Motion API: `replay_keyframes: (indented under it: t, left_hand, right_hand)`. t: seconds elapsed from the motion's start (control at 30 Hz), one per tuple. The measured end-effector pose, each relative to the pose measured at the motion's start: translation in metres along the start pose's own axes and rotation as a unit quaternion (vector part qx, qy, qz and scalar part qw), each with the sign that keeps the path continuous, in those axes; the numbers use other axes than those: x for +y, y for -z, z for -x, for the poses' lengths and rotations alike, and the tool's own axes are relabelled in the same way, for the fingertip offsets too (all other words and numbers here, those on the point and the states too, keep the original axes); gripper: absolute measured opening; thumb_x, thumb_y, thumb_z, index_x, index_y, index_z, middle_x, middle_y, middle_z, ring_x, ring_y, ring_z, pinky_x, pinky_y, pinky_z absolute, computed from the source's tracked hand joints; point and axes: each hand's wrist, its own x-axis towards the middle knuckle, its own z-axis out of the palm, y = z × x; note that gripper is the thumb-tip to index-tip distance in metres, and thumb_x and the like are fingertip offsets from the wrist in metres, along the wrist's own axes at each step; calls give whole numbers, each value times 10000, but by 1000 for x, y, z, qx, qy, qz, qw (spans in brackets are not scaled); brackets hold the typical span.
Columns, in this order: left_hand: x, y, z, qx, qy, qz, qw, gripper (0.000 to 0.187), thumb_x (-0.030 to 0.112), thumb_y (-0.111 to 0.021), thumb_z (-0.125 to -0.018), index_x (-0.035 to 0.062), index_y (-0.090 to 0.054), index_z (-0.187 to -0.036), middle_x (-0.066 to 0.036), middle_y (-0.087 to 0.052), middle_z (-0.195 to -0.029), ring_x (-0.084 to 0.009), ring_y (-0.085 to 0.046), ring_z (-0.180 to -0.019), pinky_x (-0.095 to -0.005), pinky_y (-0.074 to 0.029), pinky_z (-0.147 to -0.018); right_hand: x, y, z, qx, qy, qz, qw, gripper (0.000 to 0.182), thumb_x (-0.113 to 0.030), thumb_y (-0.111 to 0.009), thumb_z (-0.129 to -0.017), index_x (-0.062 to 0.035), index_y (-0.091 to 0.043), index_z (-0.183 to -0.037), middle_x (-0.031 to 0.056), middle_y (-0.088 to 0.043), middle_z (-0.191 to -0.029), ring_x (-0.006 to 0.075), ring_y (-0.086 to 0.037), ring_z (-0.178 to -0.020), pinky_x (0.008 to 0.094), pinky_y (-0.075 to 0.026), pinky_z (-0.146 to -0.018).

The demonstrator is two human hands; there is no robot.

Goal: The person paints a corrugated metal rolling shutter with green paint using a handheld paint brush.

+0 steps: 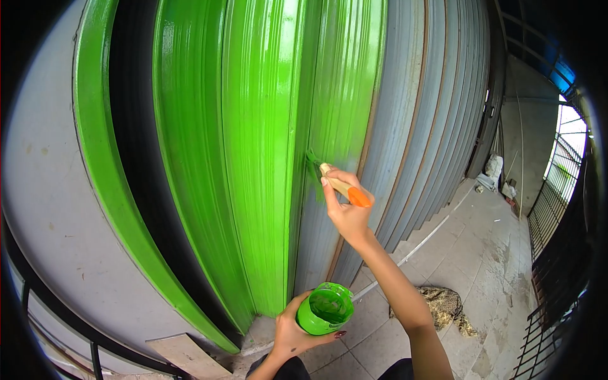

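My right hand (349, 209) is closed round the wooden handle of a paintbrush (340, 186) with an orange end. Green bristles touch the corrugated metal shutter (259, 158) at the lower edge of fresh green paint. Left of the brush the panels are glossy green; below it and to the right they are bare grey with rusty edges. Low in the middle, my left hand (293, 332) holds a small open tub (325, 309) from the left and below. Green paint coats the tub's inside and rim.
A patterned cloth (440, 307) lies on the tiled floor (380, 342) beyond my right forearm. A board (188, 356) leans at the lower left by a black railing (95, 358). Rubble (493, 170) and a metal grille (550, 202) stand at the right.
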Motion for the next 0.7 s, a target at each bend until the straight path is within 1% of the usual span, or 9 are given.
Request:
replay_keyframes:
  t: [0.03,0.13,0.23,0.3,0.4,0.47,0.57,0.67,0.7]
  left_hand:
    - [1,0,0,2,-6,-2,1000,862,323,-954,-510,-45,-575,-1191,-142,-699,-1064,-219,-696,-967,-349,-548,-872]
    - [0,0,-1,9,-11,-1,1000,865,326,-955,-508,-45,-575,-1190,-141,-700,-1061,-218,-697,-962,-348,-548,-871]
    - [-5,2,0,10,-23,-3,1000,869,330,-957,-504,-46,-577,-1189,-142,-701,-1062,-219,-698,-960,-348,-547,-873]
    - [-7,2,-1,9,-26,-2,1000,871,333,-957,-502,-47,-578,-1187,-145,-701,-1063,-222,-698,-961,-350,-546,-875]
    - [-10,1,-1,2,-14,1,1000,873,338,-958,-500,-48,-580,-1185,-149,-700,-1066,-229,-697,-965,-353,-545,-876]
    - [-12,0,-1,-1,-8,4,1000,873,341,-958,-499,-48,-581,-1184,-152,-699,-1068,-233,-697,-968,-355,-545,-876]
    - [-16,-3,-1,2,-5,21,1000,878,344,-959,-499,-50,-579,-1185,-155,-698,-1065,-236,-696,-971,-354,-543,-879]
    - [-14,-1,-1,0,-4,4,1000,886,343,-959,-499,-52,-572,-1192,-157,-697,-1065,-234,-695,-972,-353,-541,-884]
    - [-12,0,-1,0,-6,1,1000,887,342,-958,-500,-52,-570,-1194,-157,-697,-1065,-234,-695,-972,-354,-540,-885]
  right_hand:
    - [1,5,14,-36,15,45,998,145,-11,-684,-842,-69,-644,-969,123,-731,-985,213,-734,-808,281,-582,-641]
    - [4,17,73,-131,12,87,988,138,-28,-657,-859,-76,-627,-985,98,-731,-970,246,-722,-735,325,-575,-576]
    - [-1,34,89,-299,-78,114,944,98,5,-654,-853,-39,-633,-938,117,-728,-1001,269,-729,-807,332,-595,-671]
    - [4,33,60,-294,-22,120,948,112,11,-652,-839,-48,-632,-932,111,-727,-1010,272,-726,-811,327,-594,-665]
    - [-13,27,-28,-284,69,177,940,159,25,-648,-808,-65,-630,-937,105,-724,-1027,263,-725,-833,326,-597,-663]
    - [-30,23,-84,-171,242,216,930,195,32,-643,-789,-65,-627,-958,96,-725,-1008,258,-724,-868,323,-601,-673]
    - [-40,19,-132,-91,321,213,918,188,17,-647,-764,-90,-610,-913,125,-714,-969,291,-717,-847,350,-580,-547]
    - [-25,19,-88,-181,330,304,875,81,-53,-649,-807,-84,-600,-863,156,-699,-1023,288,-720,-873,332,-598,-552]
    - [-12,20,-60,-216,361,340,841,62,-106,-644,-834,-85,-586,-840,195,-679,-1059,300,-715,-900,316,-613,-577]
